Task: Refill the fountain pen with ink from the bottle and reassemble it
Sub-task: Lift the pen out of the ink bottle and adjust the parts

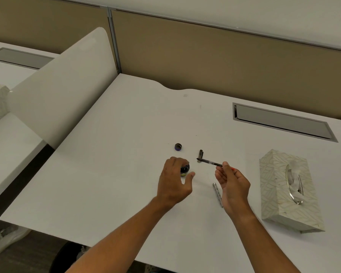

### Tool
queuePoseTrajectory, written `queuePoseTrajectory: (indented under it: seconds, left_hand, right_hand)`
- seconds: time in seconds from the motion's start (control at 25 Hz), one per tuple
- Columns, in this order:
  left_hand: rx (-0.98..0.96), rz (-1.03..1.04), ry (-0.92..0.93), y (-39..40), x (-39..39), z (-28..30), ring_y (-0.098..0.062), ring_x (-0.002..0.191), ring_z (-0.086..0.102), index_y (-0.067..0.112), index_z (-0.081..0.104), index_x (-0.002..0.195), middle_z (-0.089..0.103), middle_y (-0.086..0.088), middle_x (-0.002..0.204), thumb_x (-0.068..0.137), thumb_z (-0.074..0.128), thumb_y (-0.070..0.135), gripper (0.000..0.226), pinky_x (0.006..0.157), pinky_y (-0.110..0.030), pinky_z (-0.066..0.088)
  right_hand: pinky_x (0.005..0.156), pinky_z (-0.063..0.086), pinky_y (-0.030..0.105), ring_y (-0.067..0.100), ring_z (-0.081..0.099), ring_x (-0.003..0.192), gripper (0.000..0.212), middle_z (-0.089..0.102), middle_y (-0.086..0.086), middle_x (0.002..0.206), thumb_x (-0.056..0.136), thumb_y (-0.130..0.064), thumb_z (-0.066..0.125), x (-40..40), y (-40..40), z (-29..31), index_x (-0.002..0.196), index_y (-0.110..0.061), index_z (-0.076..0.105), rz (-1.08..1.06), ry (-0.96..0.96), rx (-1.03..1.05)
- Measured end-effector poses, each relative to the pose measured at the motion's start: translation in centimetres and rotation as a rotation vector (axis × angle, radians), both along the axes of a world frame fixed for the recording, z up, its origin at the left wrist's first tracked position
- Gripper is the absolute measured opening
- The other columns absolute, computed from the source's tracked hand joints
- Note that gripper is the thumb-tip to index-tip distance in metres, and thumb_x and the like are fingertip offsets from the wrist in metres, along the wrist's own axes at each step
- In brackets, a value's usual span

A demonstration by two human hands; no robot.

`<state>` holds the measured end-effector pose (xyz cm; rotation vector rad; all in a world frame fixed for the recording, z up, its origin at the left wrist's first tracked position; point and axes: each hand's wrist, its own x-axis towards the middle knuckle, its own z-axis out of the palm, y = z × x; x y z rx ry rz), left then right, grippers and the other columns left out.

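A small dark ink bottle (185,168) stands on the white desk (116,184). My left hand (174,180) curls around it, fingers on its far side and thumb near its front; contact is unclear. Its cap (178,147) lies apart, further back. My right hand (232,184) pinches the pen's nib section with its clear converter (209,162), held level above the desk, nib pointing left toward the bottle. The pen's cap (200,155) lies behind the nib. The silvery barrel (217,194) rests on the desk beside my right palm.
A patterned tissue box (289,194) sits to the right of my right hand. A grey cable hatch (282,121) is set into the desk at the back right. A white divider (63,89) rises at the left, and brown partition panels run along the back.
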<state>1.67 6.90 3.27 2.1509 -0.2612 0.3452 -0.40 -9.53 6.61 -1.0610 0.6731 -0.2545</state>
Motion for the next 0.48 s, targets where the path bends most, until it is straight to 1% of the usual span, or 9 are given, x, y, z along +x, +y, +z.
queuePoseTrajectory:
  seconds: [0.04,0.08,0.12,0.2,0.24,0.28,0.36,0.48]
  left_hand:
    - [-0.111,-0.002,0.070,-0.7,-0.6,0.3,-0.006,0.077,0.058,0.014,0.063,0.092,0.064,0.004,0.086,0.077,0.071,0.021,0.019,0.068,-0.015,0.046]
    - [-0.239,-0.004,0.200,-1.3,-1.1,0.6,-0.006,0.072,0.060,0.013,0.066,0.086,0.067,0.004,0.080,0.079,0.071,0.018,0.010,0.066,-0.014,0.047]
    - [-0.387,-0.007,0.376,-2.0,-1.6,1.0,-0.006,0.070,0.063,0.013,0.068,0.083,0.069,0.002,0.078,0.081,0.071,0.018,0.006,0.066,-0.016,0.050]
    - [-0.709,-0.011,0.722,-3.0,-2.3,1.3,-0.012,0.075,0.066,0.010,0.071,0.087,0.072,-0.006,0.084,0.084,0.069,0.020,0.010,0.069,-0.023,0.053]
    - [-0.835,-0.005,0.829,-3.3,-2.4,1.4,-0.015,0.078,0.068,0.008,0.071,0.090,0.072,-0.007,0.089,0.085,0.069,0.020,0.014,0.071,-0.025,0.054]
    - [-0.922,0.004,0.886,-3.5,-2.4,1.4,-0.016,0.082,0.069,0.006,0.071,0.094,0.073,-0.006,0.092,0.085,0.069,0.022,0.018,0.072,-0.027,0.053]
    - [-1.021,0.009,0.924,-3.7,-2.4,1.5,-0.016,0.089,0.070,0.007,0.071,0.098,0.075,-0.004,0.093,0.084,0.071,0.024,0.022,0.076,-0.029,0.052]
    - [-1.064,-0.014,0.918,-4.0,-2.7,1.7,-0.017,0.093,0.070,0.009,0.072,0.096,0.075,-0.003,0.093,0.084,0.071,0.022,0.017,0.078,-0.029,0.051]
  right_hand:
    - [0.066,0.058,0.019,0.013,0.070,0.073,0.009,0.070,0.010,0.083,0.088,-0.014,0.068,-0.3,0.1,0.2,0.089,-0.005,0.067,-0.024,-0.005,0.078]
    - [0.066,0.059,0.019,0.012,0.070,0.073,0.007,0.070,0.010,0.083,0.088,-0.012,0.068,-0.7,0.2,0.3,0.089,-0.005,0.067,-0.045,-0.008,0.152]
    - [0.066,0.059,0.018,0.012,0.071,0.075,0.006,0.069,0.010,0.085,0.088,-0.010,0.067,-1.1,0.4,0.4,0.090,-0.005,0.066,-0.062,-0.010,0.217]
    - [0.067,0.060,0.019,0.014,0.071,0.079,0.008,0.069,0.011,0.089,0.089,-0.008,0.066,-2.1,0.7,0.4,0.094,-0.003,0.065,-0.080,-0.002,0.309]
    - [0.069,0.060,0.020,0.015,0.071,0.080,0.009,0.070,0.012,0.090,0.089,-0.008,0.066,-2.5,0.9,0.3,0.096,-0.002,0.065,-0.084,0.007,0.341]
    - [0.071,0.060,0.021,0.015,0.072,0.081,0.010,0.070,0.013,0.091,0.089,-0.007,0.065,-3.0,1.1,0.3,0.097,-0.001,0.065,-0.088,0.014,0.366]
    - [0.072,0.061,0.022,0.016,0.073,0.080,0.010,0.070,0.014,0.091,0.090,-0.006,0.064,-4.0,1.6,0.3,0.098,0.000,0.065,-0.100,0.025,0.411]
    - [0.070,0.061,0.022,0.016,0.074,0.078,0.014,0.071,0.015,0.093,0.090,-0.006,0.063,-5.2,2.0,0.2,0.101,0.002,0.065,-0.103,0.034,0.467]
